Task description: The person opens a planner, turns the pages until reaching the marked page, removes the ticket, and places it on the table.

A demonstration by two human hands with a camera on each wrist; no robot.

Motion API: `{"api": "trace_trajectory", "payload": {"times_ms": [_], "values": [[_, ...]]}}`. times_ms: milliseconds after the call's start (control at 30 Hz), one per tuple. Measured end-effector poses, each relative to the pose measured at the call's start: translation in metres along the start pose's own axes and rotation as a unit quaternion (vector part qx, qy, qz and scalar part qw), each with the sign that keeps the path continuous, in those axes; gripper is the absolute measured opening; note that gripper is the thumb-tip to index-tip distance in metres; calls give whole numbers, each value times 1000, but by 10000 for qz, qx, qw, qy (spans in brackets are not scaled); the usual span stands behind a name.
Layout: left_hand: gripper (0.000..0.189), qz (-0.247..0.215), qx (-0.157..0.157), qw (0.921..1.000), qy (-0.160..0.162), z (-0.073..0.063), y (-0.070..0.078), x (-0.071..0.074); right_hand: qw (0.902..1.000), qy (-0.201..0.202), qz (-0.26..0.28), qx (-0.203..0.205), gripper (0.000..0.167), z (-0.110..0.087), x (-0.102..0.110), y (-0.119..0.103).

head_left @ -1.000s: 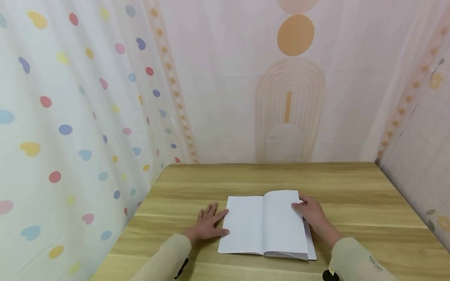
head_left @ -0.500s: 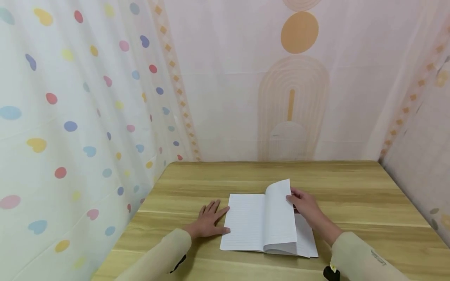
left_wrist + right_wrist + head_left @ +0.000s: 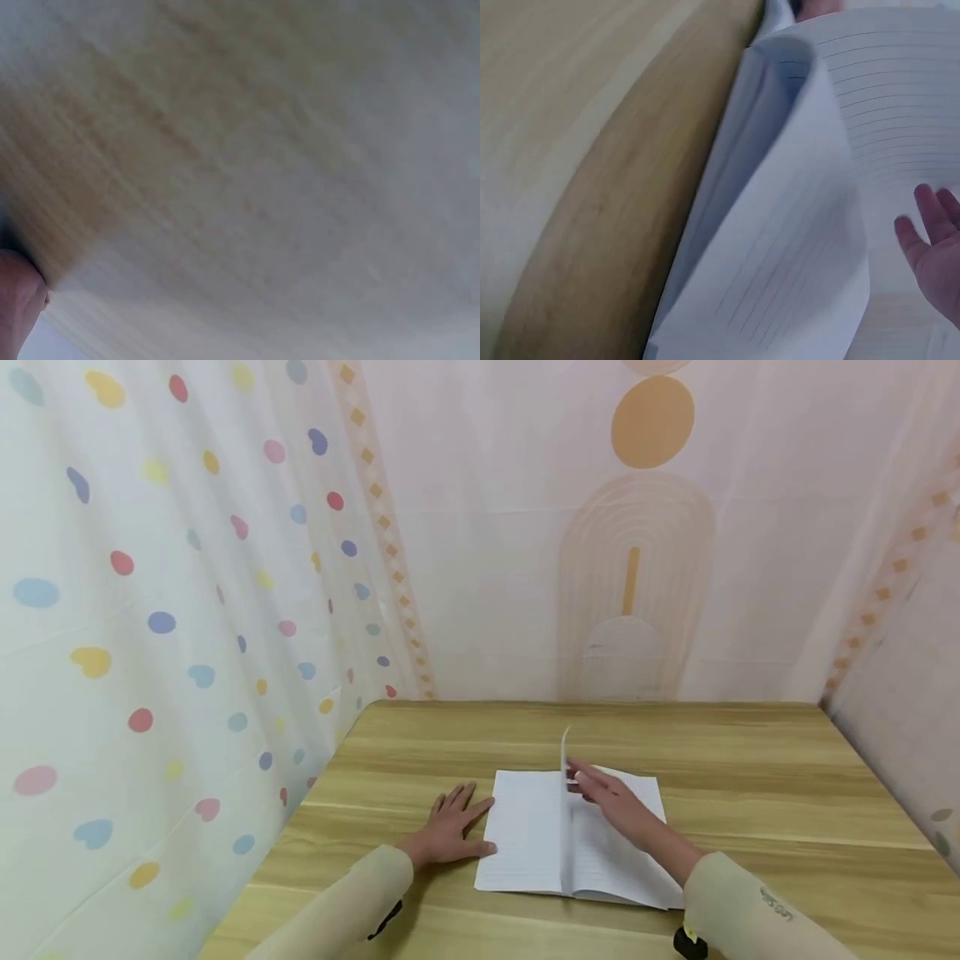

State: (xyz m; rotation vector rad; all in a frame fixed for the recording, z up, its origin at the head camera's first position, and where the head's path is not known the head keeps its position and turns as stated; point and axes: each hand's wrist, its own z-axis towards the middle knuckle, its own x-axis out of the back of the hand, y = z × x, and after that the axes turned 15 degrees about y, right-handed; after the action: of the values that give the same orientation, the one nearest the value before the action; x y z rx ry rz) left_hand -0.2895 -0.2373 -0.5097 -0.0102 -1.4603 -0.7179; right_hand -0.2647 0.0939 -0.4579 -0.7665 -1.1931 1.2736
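Observation:
A notebook [image 3: 522,839] of white lined paper lies open on the table. From its middle fold a turning page [image 3: 566,843] stands nearly upright, seen almost edge-on in the head view. On the right side of this page is my right hand [image 3: 615,800], fingers extended and fingertips right at the sheet. The right wrist view has those fingers [image 3: 933,214] spread before lined paper, with a curved page [image 3: 795,217] nearer the camera. My left hand [image 3: 448,835] rests flat with spread fingers, thumb and forefinger on the notebook's left edge. Only a bit of it shows in the left wrist view.
The wood-grain table [image 3: 420,739] extends on all sides of the notebook. Behind it hangs a pale patterned curtain [image 3: 487,568], and a dotted curtain [image 3: 187,693] runs along the left. Dark wrist straps [image 3: 690,943] show at the light sleeves.
My right hand has carried the page from the right side leftward up to the fold, its pinch loosening into extended fingers. The left hand has stayed at the notebook's left edge.

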Motion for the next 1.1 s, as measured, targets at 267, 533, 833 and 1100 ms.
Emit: {"api": "trace_trajectory", "payload": {"times_ms": [267,533,833,1100], "values": [[64,-298,-22,9995,119,2,2,0,9055,-1440,-3546,1833,56,-18,-16,15],[67,-659,47,9978,89,-2,3,3,8976,-1380,-3691,1977,51,-23,-17,20],[90,-248,-119,9996,-101,-6,3,4,9089,-530,-3709,1832,46,-24,7,24],[87,-155,-15,9997,-173,-4,7,6,8801,-91,-4597,1184,50,-24,52,45]]}}
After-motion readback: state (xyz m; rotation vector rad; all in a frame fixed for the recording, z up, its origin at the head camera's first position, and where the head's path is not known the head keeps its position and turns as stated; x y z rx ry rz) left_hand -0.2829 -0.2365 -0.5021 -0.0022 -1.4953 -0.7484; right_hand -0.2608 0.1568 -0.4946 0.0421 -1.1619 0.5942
